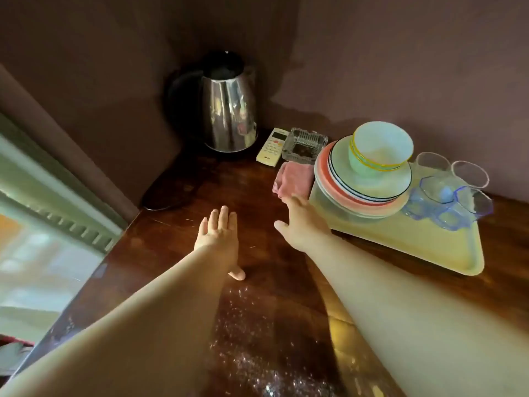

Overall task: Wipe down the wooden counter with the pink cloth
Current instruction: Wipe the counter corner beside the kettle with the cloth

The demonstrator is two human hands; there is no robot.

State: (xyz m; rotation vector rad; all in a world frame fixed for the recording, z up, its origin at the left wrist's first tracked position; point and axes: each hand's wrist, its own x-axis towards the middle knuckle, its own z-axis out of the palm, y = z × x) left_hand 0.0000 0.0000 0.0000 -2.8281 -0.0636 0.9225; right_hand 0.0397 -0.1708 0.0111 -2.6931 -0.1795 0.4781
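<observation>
Dark glossy wooden counter, unwiped: reaching step.
Right hand, fingers spread, nears folded pink cloth; left hand flat, empty; next, grasp it.

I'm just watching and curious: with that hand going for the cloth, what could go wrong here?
The pink cloth lies squeezed between the glass ashtray and the stacked plates. The right hand, reaching with open fingers, might nudge the plates or bowl. Pulling the cloth could drag the ashtray. Wiping the white specks on the counter might push them off the edge.
</observation>
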